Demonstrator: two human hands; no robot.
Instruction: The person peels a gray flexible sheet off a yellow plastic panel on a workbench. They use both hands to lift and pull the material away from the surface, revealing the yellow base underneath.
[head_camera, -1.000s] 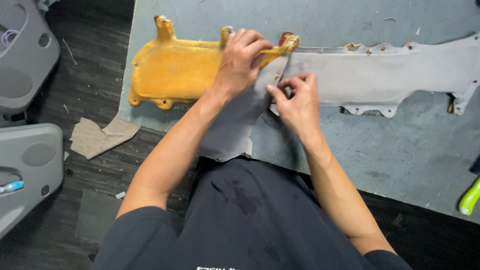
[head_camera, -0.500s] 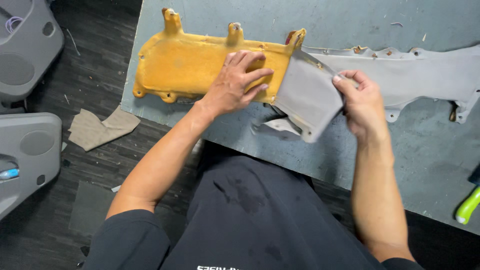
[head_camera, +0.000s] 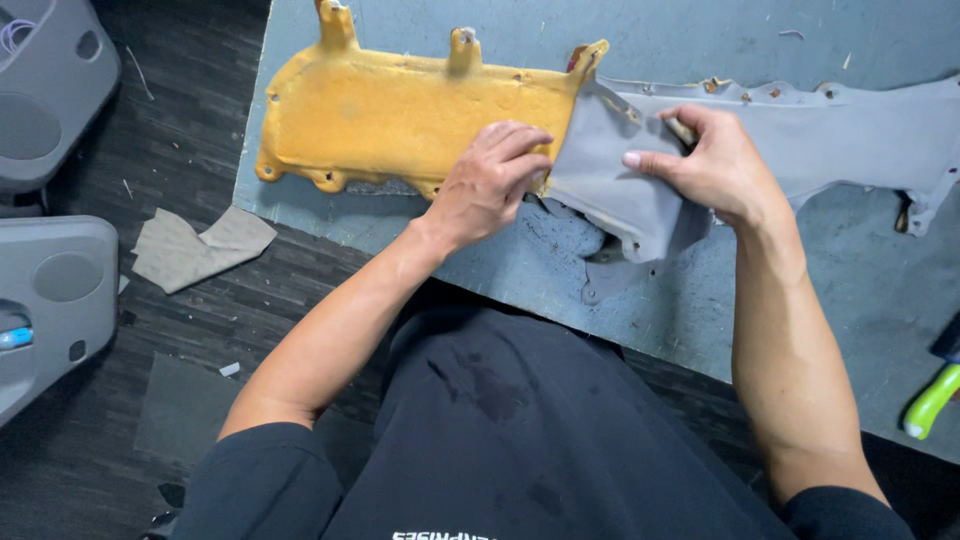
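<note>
Yellow foam-backed panel (head_camera: 400, 115) lies flat on the worktop (head_camera: 700, 300); left hand (head_camera: 490, 185) presses it down, fingers together, as anchor; right hand (head_camera: 715, 165) pinches the grey fabric covering (head_camera: 610, 195), lifted off the foam.

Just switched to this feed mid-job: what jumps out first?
A long yellow foam-backed panel lies across the grey-blue worktable. The left hand presses its bare yellow side, while the right hand pinches a grey fabric cover lifted off it. A grey fabric scrap lies on the dark floor, left.
</note>
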